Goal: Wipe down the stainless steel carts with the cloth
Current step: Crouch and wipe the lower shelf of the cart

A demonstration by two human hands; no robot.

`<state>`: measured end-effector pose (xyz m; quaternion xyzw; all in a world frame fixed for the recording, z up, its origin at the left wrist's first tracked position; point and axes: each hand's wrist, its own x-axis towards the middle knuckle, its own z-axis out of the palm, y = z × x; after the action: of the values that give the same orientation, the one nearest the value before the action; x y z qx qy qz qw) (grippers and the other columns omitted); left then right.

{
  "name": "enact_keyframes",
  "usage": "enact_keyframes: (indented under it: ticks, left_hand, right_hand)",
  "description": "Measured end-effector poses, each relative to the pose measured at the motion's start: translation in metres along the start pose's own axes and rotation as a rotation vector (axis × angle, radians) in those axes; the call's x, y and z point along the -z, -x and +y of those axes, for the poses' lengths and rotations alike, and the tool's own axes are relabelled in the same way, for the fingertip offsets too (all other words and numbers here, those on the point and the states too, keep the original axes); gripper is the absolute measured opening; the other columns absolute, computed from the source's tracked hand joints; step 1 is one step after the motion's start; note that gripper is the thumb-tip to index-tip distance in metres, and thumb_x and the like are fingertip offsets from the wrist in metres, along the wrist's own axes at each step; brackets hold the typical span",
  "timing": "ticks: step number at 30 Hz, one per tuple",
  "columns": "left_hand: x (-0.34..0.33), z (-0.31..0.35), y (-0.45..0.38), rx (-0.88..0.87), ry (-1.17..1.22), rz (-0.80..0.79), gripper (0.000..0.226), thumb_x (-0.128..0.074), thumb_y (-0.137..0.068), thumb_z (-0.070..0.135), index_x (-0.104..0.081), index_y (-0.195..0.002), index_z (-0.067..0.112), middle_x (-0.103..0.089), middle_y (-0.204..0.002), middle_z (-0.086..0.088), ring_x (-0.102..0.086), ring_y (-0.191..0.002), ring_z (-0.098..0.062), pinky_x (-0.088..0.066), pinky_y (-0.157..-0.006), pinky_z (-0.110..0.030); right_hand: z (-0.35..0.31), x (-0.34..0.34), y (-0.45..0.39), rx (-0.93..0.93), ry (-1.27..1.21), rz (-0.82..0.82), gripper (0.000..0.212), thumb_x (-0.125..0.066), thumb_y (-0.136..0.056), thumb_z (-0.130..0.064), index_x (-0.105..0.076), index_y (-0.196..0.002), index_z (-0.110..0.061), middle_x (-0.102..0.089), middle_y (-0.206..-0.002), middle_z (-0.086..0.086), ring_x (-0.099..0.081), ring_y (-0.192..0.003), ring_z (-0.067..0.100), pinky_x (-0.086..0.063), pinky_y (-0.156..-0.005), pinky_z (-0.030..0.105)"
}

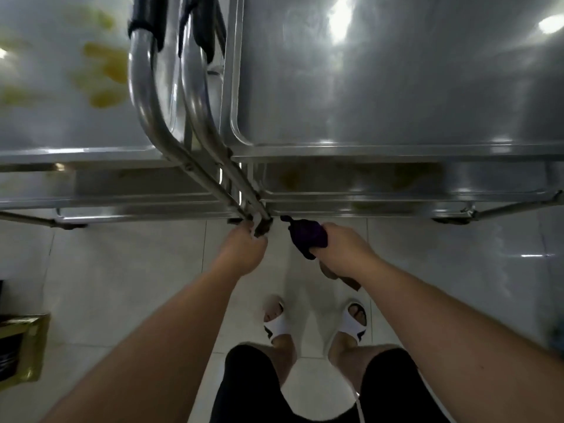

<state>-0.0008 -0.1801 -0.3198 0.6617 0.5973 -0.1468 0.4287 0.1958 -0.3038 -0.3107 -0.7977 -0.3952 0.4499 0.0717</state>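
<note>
Dark cloth bunched in right hand; cart leg gripped by left hand. Yellow stains on left cart likely missed if only frame wiped.

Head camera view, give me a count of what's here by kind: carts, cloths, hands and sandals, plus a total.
Stainless steel carts: 2 (left cart, right cart)
Cloth: 1 (dark cloth, in the right hand)
Hands: 2 (left hand, right hand)
White sandals: 2
Total: 7
</note>
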Motion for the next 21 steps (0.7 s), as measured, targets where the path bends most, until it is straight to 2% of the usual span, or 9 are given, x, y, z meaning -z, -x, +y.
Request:
enact_keyframes:
  ticks: [2,4,5,8,9,12,14,18,21]
  left_hand:
    - [-0.006,-0.003,-0.034,-0.045,0.137,0.107,0.058,-0.062,-0.095,0.044,-0.053,-0.149,0.022,-0.069,-0.128,0.003,-0.067,-0.11,-0.02,-0.05,-0.086,-0.029]
    - [-0.011,-0.002,-0.063,-0.066,0.262,0.24,0.055,-0.065,-0.093,0.044,-0.054,-0.143,0.023,-0.064,-0.102,0.013,-0.06,-0.081,0.001,-0.046,-0.059,-0.016]
    - [-0.013,-0.002,-0.076,-0.072,0.325,0.293,0.055,-0.066,-0.095,0.041,-0.052,-0.146,0.025,-0.061,-0.103,0.011,-0.057,-0.079,0.003,-0.043,-0.052,-0.012]
    - [-0.021,-0.001,-0.105,-0.135,0.481,0.413,0.052,-0.071,-0.095,0.037,-0.053,-0.143,0.028,-0.067,-0.119,0.004,-0.066,-0.099,-0.011,-0.05,-0.07,-0.019]
    - [-0.023,-0.001,-0.112,-0.161,0.535,0.456,0.047,-0.072,-0.094,0.037,-0.056,-0.137,0.03,-0.069,-0.116,0.008,-0.068,-0.098,-0.007,-0.052,-0.072,-0.021]
    - [-0.025,0.001,-0.134,-0.238,0.707,0.548,0.023,-0.074,-0.095,0.034,-0.064,-0.115,0.031,-0.073,-0.092,0.014,-0.07,-0.078,0.007,-0.049,-0.053,-0.009]
    - [-0.024,0.001,-0.152,-0.326,0.775,0.593,0.011,-0.075,-0.094,0.03,-0.071,-0.103,0.025,-0.074,-0.084,0.016,-0.069,-0.073,0.005,-0.049,-0.058,-0.008]
    - [-0.033,-0.003,-0.18,-0.458,0.825,0.648,0.029,-0.069,-0.092,0.021,-0.065,-0.086,-0.007,-0.057,-0.061,0.002,-0.055,-0.053,-0.003,-0.045,-0.049,-0.015]
    - [-0.041,-0.003,-0.192,-0.552,0.848,0.712,0.037,-0.064,-0.091,0.018,-0.054,-0.072,-0.013,-0.051,-0.055,-0.002,-0.049,-0.048,-0.006,-0.041,-0.045,-0.017]
  right_hand:
    - [0.002,-0.017,-0.028,-0.014,-0.106,-0.008,0.02,-0.071,-0.092,-0.037,-0.064,-0.106,-0.026,-0.069,-0.095,-0.004,-0.064,-0.083,0.014,-0.056,-0.076,0.037]
    - [0.0,-0.027,-0.057,0.021,-0.176,0.016,0.029,-0.074,-0.092,-0.041,-0.065,-0.117,-0.029,-0.068,-0.1,-0.007,-0.062,-0.087,0.015,-0.051,-0.077,0.035]
    - [-0.001,-0.029,-0.07,0.06,-0.204,0.041,0.033,-0.076,-0.092,-0.042,-0.064,-0.121,-0.03,-0.067,-0.101,-0.009,-0.061,-0.09,0.015,-0.049,-0.078,0.033]
    - [-0.012,-0.029,-0.108,0.201,-0.285,0.087,0.026,-0.078,-0.091,-0.039,-0.063,-0.111,-0.034,-0.067,-0.094,-0.017,-0.065,-0.088,0.007,-0.047,-0.068,0.022]
    - [-0.017,-0.027,-0.12,0.219,-0.287,0.108,0.026,-0.079,-0.09,-0.039,-0.061,-0.109,-0.034,-0.064,-0.091,-0.019,-0.063,-0.085,0.003,-0.045,-0.065,0.022]
    - [-0.03,-0.02,-0.159,0.264,-0.263,0.202,0.036,-0.08,-0.087,-0.037,-0.063,-0.116,-0.026,-0.064,-0.093,-0.011,-0.063,-0.086,0.011,-0.045,-0.067,0.025]
    - [-0.037,-0.014,-0.183,0.336,-0.23,0.271,0.038,-0.08,-0.087,-0.032,-0.064,-0.119,-0.021,-0.065,-0.094,-0.008,-0.064,-0.088,0.015,-0.047,-0.068,0.022]
    - [-0.049,-0.015,-0.225,0.427,-0.036,0.535,0.037,-0.074,-0.091,-0.027,-0.06,-0.123,-0.017,-0.068,-0.098,0.003,-0.067,-0.089,0.027,-0.056,-0.077,0.039]
    - [-0.052,-0.034,-0.249,0.502,0.187,0.65,0.045,-0.07,-0.094,-0.029,-0.053,-0.135,-0.019,-0.066,-0.113,0.005,-0.065,-0.101,0.03,-0.055,-0.082,0.042]
